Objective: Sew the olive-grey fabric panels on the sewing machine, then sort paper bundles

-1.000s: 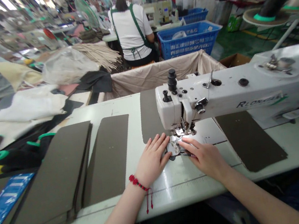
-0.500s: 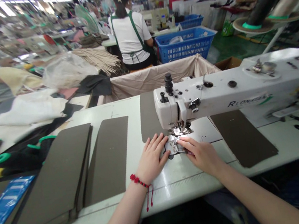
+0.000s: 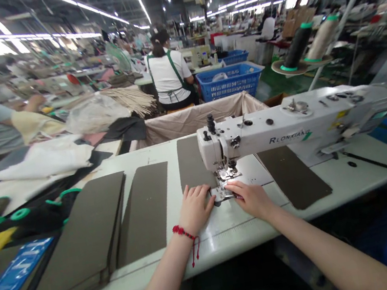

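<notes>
Left hand (image 3: 196,209) and right hand (image 3: 251,199), grips open and flat, press a dark panel (image 3: 193,165) at the presser foot (image 3: 224,175), with stacked panels (image 3: 79,238) waiting toward the tabletop's (image 3: 217,245) left edge.

Matt cloth panels (image 3: 191,165), polished metal presser foot (image 3: 225,175)

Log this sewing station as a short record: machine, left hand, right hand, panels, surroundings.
Machine: white industrial sewing machine, labelled Rlonxiang or similar
Left hand: left hand flat on the white table, red cord bracelet on the wrist
Right hand: right hand, fingers at a small workpiece by the metal presser foot
Panels: dark olive panels left of the machine, others behind and right of it
Surroundings: seated co-worker in a green apron, blue plastic crate
</notes>
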`<action>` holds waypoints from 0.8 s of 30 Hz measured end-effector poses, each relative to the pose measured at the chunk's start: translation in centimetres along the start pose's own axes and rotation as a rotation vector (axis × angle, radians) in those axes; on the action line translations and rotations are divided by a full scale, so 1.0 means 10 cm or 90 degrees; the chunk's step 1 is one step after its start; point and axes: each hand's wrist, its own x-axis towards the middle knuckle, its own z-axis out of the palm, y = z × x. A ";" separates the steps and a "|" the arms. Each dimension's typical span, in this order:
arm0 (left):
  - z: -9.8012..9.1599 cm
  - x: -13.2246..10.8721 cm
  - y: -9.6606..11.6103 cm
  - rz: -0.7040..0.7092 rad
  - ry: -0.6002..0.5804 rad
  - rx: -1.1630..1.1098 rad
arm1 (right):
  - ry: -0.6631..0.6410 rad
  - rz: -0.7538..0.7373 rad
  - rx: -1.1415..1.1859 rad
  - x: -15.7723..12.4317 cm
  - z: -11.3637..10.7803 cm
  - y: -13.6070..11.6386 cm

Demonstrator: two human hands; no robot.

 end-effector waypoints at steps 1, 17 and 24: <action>-0.06 -0.06 0.07 -0.002 0.003 -0.008 | 0.002 0.001 0.008 -0.01 -0.02 0.00; -1.52 -1.66 0.24 0.156 -0.237 0.056 | -0.101 -0.078 -0.037 -0.34 -0.10 -0.47; -1.16 -1.48 -0.60 0.061 -0.164 0.277 | -0.077 0.016 0.016 -0.88 -0.30 -0.11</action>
